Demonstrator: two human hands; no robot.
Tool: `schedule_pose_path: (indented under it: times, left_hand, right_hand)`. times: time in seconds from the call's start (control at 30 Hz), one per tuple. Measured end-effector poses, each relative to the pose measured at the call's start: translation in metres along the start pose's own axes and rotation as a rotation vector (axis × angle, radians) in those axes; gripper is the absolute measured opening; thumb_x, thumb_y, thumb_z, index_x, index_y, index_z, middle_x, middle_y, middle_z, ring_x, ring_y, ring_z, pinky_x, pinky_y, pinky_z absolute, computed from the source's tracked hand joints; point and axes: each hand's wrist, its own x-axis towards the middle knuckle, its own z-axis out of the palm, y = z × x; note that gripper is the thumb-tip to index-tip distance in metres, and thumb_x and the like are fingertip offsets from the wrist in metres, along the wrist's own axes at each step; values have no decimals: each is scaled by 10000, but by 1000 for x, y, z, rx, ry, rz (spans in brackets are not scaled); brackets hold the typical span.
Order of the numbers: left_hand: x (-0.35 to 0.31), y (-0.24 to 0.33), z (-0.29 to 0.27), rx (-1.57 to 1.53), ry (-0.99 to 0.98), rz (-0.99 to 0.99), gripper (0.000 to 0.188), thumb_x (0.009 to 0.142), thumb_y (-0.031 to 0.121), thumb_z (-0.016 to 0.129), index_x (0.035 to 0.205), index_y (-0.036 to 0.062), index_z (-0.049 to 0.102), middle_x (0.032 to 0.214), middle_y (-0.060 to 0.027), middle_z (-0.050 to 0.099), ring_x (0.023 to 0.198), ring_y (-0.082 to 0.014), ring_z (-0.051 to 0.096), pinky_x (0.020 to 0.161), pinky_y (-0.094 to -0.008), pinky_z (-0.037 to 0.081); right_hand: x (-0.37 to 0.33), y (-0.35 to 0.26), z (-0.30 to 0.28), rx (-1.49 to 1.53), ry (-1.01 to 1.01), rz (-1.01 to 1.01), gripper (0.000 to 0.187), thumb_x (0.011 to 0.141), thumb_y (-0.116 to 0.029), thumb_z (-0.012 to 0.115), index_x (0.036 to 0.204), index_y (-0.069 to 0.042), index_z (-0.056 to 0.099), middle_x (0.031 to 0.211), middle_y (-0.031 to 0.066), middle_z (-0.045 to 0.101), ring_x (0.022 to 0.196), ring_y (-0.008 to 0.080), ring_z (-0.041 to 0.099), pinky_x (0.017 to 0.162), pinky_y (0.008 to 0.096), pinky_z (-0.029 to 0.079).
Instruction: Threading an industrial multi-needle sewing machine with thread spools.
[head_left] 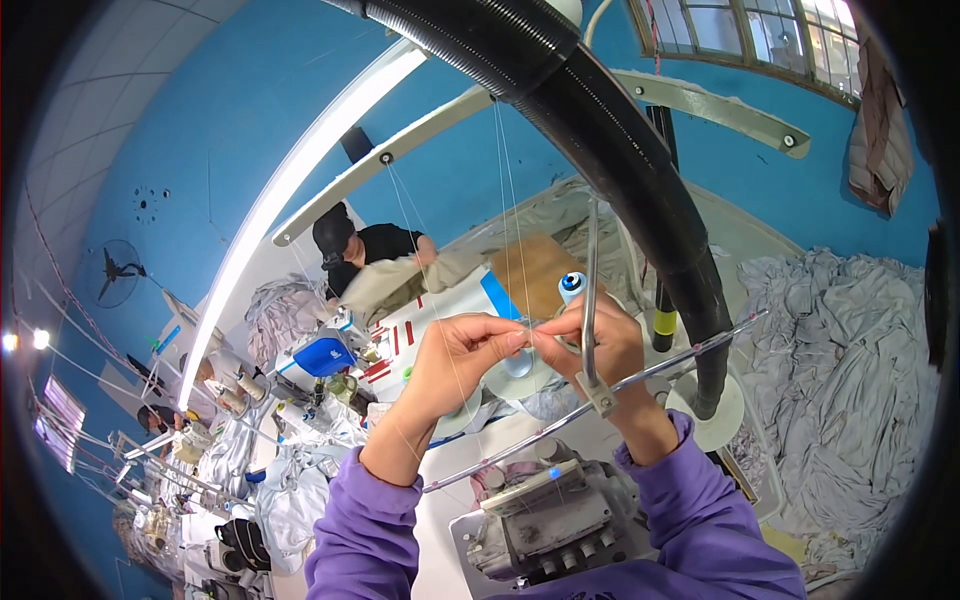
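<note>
My two hands meet in front of me, above a grey sewing machine [545,525]. The left hand [455,358] is closed, thumb and forefinger pinched together. Fingertip to fingertip with it, my right hand [608,352] pinches too. Thin white thread [507,190] comes down from the overhead guide arm [440,125] to the fingertips; its ends are too fine to make out. A metal post [590,300] stands in front of part of the right hand. Below the hands runs a curved thread guide rod [540,433]. A blue thread cone [572,285] shows just behind them.
A thick black hose [640,160] arches overhead and down on the right. Grey fabric [840,390] is heaped at the right. Across the table a person [370,250] in a black cap handles beige cloth. More machines and cloth [295,505] line the left.
</note>
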Motion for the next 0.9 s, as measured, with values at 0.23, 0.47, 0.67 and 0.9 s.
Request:
schedule_pose_path:
  times: [0.23, 0.47, 0.67, 0.9]
  left_hand:
    - [0, -3, 0, -73, -23, 19, 203, 879, 117, 659, 1019, -26, 695, 918, -77, 696, 839, -98, 618, 769, -239, 497]
    - [4, -6, 2, -24, -60, 40, 212, 885, 137, 658, 1034, -9, 697, 968, -72, 697, 868, -89, 599, 797, -248, 481]
    - [2, -7, -1, 17, -42, -3, 188, 865, 99, 653, 1007, -14, 703, 960, -76, 700, 866, -95, 618, 789, -243, 490]
    - [2, -2, -1, 66, 3, -19, 174, 833, 72, 653, 964, -28, 709, 919, -99, 710, 863, -111, 645, 794, -245, 500]
  right_hand:
    - [-2, -8, 6, -129, 69, -102, 115, 720, -63, 753, 770, -41, 652, 687, 57, 519, 596, 158, 502, 513, 274, 402]
    - [-9, 5, 5, -239, 76, -152, 142, 690, -37, 757, 784, -47, 651, 687, 63, 518, 604, 187, 520, 516, 289, 412]
    - [-12, 11, 5, -51, 50, -3, 106, 721, -14, 725, 755, -27, 625, 676, 34, 511, 590, 128, 495, 506, 254, 375]
    - [-9, 20, -18, 774, 111, 539, 108, 842, -64, 569, 737, -73, 546, 717, -23, 491, 593, 44, 395, 549, 205, 304]
